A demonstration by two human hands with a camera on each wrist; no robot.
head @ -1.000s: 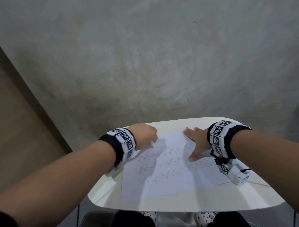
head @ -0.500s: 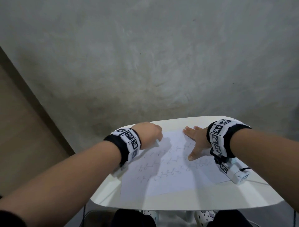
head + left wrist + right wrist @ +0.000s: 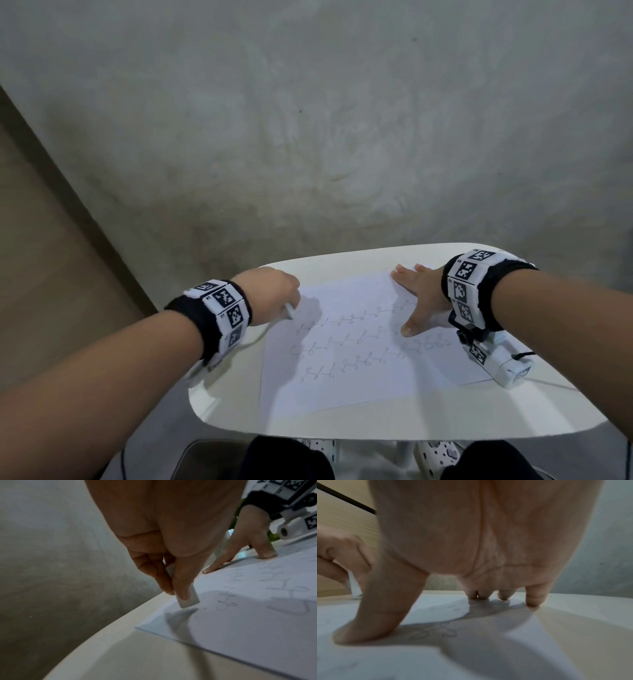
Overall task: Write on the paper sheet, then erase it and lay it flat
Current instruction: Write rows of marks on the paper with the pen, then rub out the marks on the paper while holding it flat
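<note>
A white paper sheet (image 3: 349, 346) with several rows of pencil marks lies on the small white table (image 3: 411, 418). My left hand (image 3: 274, 294) pinches a white eraser (image 3: 187, 599) between thumb and fingers. The eraser's tip (image 3: 289, 311) hovers just over the sheet's far left corner (image 3: 180, 618). My right hand (image 3: 416, 301) lies spread on the sheet's far right part, thumb and fingertips (image 3: 534, 599) pressing the paper (image 3: 436, 609) down.
The table (image 3: 120, 649) has a rounded rim close to the left of the eraser. A grey wall (image 3: 308, 137) rises behind it. A wooden panel (image 3: 41, 257) stands to the left. My knees and spotted shoes (image 3: 435, 452) show below the front edge.
My left hand has slid a little toward the sheet's left edge with the eraser. The right hand has stayed pressed on the paper.
</note>
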